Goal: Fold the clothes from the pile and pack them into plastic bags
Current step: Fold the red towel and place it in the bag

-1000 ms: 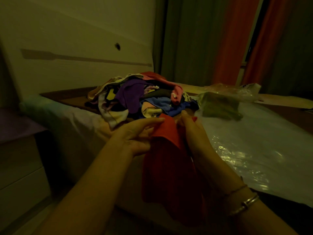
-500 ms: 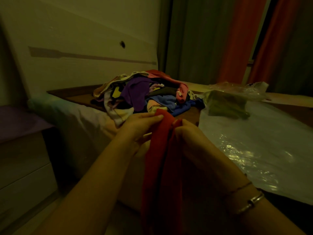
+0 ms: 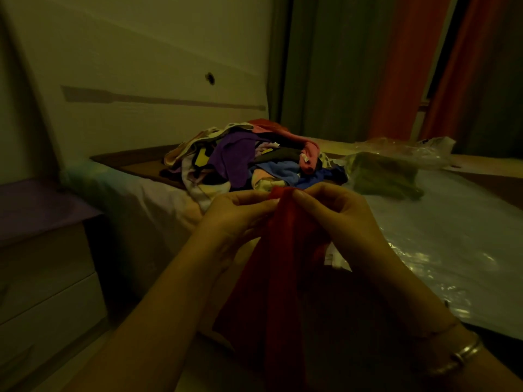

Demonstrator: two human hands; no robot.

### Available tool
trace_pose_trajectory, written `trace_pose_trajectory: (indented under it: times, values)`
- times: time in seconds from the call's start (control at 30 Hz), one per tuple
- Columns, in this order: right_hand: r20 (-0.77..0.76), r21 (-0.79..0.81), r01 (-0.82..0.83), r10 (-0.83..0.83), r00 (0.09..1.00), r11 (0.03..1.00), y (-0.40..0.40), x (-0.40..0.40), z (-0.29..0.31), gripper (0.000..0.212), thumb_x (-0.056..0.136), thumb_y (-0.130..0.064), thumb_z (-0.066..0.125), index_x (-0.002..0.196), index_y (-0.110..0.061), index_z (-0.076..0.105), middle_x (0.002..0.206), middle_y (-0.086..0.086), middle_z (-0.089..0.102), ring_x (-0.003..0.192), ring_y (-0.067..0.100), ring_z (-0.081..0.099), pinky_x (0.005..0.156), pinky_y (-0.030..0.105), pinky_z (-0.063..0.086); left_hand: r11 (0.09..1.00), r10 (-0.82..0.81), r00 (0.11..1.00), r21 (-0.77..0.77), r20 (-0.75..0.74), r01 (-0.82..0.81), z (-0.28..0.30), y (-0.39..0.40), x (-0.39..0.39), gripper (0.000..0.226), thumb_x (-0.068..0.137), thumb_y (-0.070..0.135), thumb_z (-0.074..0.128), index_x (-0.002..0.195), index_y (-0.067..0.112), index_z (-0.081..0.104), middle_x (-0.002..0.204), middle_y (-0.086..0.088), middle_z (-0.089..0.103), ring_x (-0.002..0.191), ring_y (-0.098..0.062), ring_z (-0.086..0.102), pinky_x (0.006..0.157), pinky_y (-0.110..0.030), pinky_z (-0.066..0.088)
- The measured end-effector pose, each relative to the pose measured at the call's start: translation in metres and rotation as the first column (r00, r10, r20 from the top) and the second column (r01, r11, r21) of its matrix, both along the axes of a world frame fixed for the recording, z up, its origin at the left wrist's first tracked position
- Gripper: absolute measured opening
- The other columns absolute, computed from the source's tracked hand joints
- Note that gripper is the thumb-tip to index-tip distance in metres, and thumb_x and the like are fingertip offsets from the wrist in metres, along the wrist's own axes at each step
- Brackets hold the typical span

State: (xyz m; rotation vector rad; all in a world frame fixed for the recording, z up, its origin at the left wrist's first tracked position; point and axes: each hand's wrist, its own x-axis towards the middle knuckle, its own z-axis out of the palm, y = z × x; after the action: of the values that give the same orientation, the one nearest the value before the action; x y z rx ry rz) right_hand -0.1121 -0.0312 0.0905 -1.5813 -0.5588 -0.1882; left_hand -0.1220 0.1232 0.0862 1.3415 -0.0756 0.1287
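A red garment [image 3: 283, 264] is pinched at its top edge by both hands, held in the air in front of the bed's near edge. The left hand [image 3: 235, 216] holds it with thumb and fingertips curled onto the cloth from the left; the right hand [image 3: 336, 213] pinches it from the right, and the two grips are drawn close together, almost touching. The cloth is bunched narrow between them.

From the grips the garment hangs straight down, its long axis vertical, its lower part lost in the dark between the forearms. A small white tag or scrap shows just below the right hand; what it belongs to cannot be told. Neither hand is nearer the cloth than the other; the coming move is judged to turn on the hands being drawn apart along the top edge so that the cloth is spread for folding.

Beyond the hands, the pile [image 3: 249, 162] lies on the bed [image 3: 147, 199] toward its far left corner. To the right of the pile a bag [image 3: 396, 165] holding something green rests near the far edge, and plastic sheeting [image 3: 441, 244] covers the bed's right side.
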Motion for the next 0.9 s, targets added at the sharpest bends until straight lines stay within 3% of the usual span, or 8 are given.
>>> trace_pose_trajectory:
  times: [0.13,0.43,0.57,0.67,0.73,0.8,0.9]
  values:
    - [0.041,0.051,0.001,-0.003,0.999,0.999,0.003,-0.002,0.001,0.009,0.088,-0.014,0.060,0.080,-0.016,0.066,0.068,-0.007,0.071,0.066,0.006,0.069,0.057,0.013,0.050,0.997,-0.065,0.997,-0.030,0.034,0.066,0.000,-0.001,-0.006,0.013,0.084,0.009,0.064,0.094,0.010,0.071,0.087,-0.007,0.074,0.076,-0.013,0.071,0.066,-0.019,0.057]
    - [0.115,0.042,0.125,-0.129,0.985,0.991,0.012,0.014,-0.006,0.008,0.088,-0.022,0.063,0.081,-0.017,0.064,0.076,0.001,0.070,0.071,0.011,0.069,0.061,0.020,0.054,0.996,-0.080,0.993,-0.024,0.085,0.082,-0.002,-0.006,0.000,0.016,0.091,0.016,0.058,0.098,0.012,0.072,0.087,-0.003,0.074,0.082,-0.014,0.071,0.074,-0.023,0.057]
    - [0.117,0.049,0.142,-0.147,0.982,0.989,0.014,0.022,-0.011,0.011,0.090,-0.020,0.061,0.079,-0.018,0.063,0.074,0.001,0.069,0.069,0.010,0.068,0.061,0.020,0.054,0.996,-0.087,0.991,-0.013,0.106,0.088,-0.004,-0.008,0.002,0.015,0.089,0.017,0.061,0.099,0.012,0.071,0.088,-0.003,0.074,0.081,-0.011,0.071,0.068,-0.020,0.056]
    - [0.117,0.034,0.140,-0.143,0.983,0.990,0.018,0.026,-0.013,0.009,0.090,-0.020,0.062,0.082,-0.015,0.063,0.076,0.003,0.069,0.070,0.011,0.068,0.060,0.021,0.054,0.999,0.008,0.993,0.031,0.119,-0.012,-0.008,-0.006,0.009,0.019,0.090,0.012,0.060,0.107,0.010,0.069,0.099,-0.006,0.072,0.085,-0.012,0.070,0.065,-0.017,0.054]
    - [0.102,0.006,0.121,-0.121,0.987,0.993,0.020,0.029,-0.014,0.009,0.090,-0.020,0.062,0.085,-0.013,0.064,0.079,0.003,0.070,0.072,0.011,0.069,0.061,0.021,0.054,0.996,0.073,0.991,0.049,0.115,-0.079,-0.008,-0.003,0.015,0.025,0.092,0.011,0.058,0.116,0.006,0.064,0.107,-0.011,0.069,0.089,-0.017,0.068,0.064,-0.017,0.054]
    - [0.108,-0.059,0.124,-0.117,0.987,0.991,0.021,0.032,-0.017,0.010,0.091,-0.021,0.062,0.084,-0.014,0.065,0.077,0.002,0.069,0.070,0.012,0.068,0.061,0.024,0.053,0.987,0.141,0.982,0.057,0.123,-0.149,-0.005,0.003,0.021,0.024,0.094,0.010,0.054,0.116,0.004,0.063,0.102,-0.010,0.068,0.083,-0.015,0.066,0.058,-0.015,0.053]
    - [0.176,-0.332,0.182,-0.129,0.976,0.925,0.014,0.036,-0.025,0.018,0.093,-0.025,0.058,0.077,-0.017,0.063,0.070,0.001,0.065,0.066,0.015,0.064,0.062,0.036,0.050,0.958,0.257,0.952,0.086,0.168,-0.274,-0.002,0.015,0.032,0.013,0.096,0.009,0.051,0.099,0.012,0.063,0.087,-0.003,0.065,0.073,-0.011,0.061,0.060,-0.020,0.052]
